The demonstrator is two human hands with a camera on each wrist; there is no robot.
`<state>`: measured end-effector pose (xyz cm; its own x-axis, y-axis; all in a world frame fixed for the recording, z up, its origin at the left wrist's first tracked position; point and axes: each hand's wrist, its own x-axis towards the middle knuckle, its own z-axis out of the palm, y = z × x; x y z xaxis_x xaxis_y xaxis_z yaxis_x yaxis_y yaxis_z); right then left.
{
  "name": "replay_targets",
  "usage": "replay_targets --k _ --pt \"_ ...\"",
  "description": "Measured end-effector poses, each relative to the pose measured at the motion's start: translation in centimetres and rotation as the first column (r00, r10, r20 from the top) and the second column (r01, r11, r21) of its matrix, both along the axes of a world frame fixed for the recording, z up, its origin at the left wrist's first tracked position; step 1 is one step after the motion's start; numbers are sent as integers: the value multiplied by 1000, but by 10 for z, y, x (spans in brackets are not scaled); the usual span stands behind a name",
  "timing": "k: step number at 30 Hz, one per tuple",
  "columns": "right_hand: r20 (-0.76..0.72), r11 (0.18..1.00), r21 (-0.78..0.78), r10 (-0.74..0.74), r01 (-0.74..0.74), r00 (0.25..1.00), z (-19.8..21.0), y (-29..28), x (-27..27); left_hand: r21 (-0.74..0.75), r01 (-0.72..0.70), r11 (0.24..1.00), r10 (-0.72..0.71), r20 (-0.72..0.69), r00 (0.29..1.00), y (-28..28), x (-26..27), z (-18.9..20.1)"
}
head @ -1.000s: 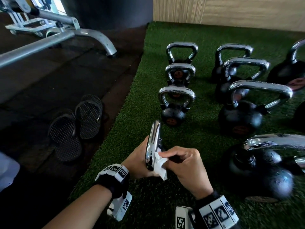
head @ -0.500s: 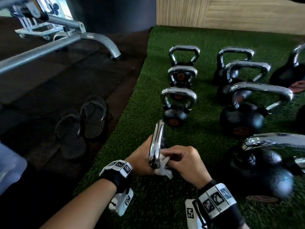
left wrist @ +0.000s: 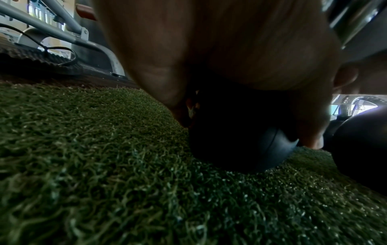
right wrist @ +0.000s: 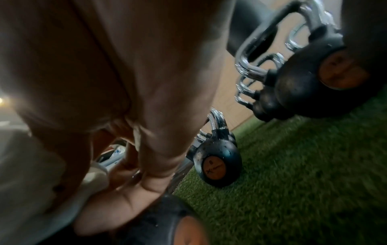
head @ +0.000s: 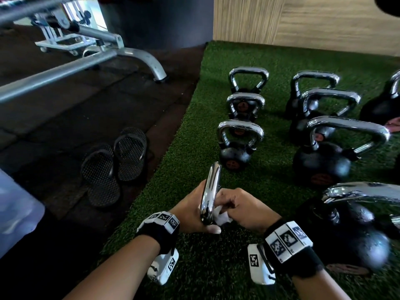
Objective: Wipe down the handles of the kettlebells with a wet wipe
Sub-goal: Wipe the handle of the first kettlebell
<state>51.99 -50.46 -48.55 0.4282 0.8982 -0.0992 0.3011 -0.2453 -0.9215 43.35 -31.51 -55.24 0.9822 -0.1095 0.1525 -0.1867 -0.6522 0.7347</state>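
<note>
The right hand (head: pixel 244 210) curls its fingers around a white wet wipe (head: pixel 223 217) and presses it against the lower part of a chrome handle (head: pixel 211 191); its grip is thus closed on the wipe, with a tuft of the cloth showing below the knuckles. The left hand (head: pixel 190 213) lies against the opposite side of the same handle, thumb extended beneath it; from the left wrist view the hand wraps over the dark body of the nearest kettlebell (left wrist: pixel 240 149), which stands on the green turf (head: pixel 194 267). How tightly that left grip closes on the iron cannot be told from the head view. Both wrists carry black bands with patterned marker blocks.

Beyond the hands, a row of three smaller kettlebells (head: pixel 240 144) stands in file on the turf, each with a chrome handle and a black body bearing a reddish disc. To the right, a second file of larger kettlebells (head: pixel 324 159) stands, and the largest kettlebell (head: pixel 357 230) sits just beside the right wrist, blurred.

Left of the turf lies dark rubber flooring, on which a pair of black sandals (head: pixel 114 169) rests side by side. Farther back, a grey metal frame (head: pixel 97 53) stands on that flooring, and a pale wood-grain wall (head: pixel 303 20) borders the turf at the rear.
</note>
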Motion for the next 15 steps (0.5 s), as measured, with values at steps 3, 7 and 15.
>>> replay_targets --k 3,7,15 --pt "-4 999 9 36 -36 999 4 4 2 -57 0 998 1 20 1000 0 0 0" --pt "-98 992 107 77 -67 992 1 5 3 -12 28 1000 -28 20 999 -1 3 -3" --pt "-518 915 279 -112 291 848 -25 13 -10 251 132 959 -116 -76 990 -3 11 8"
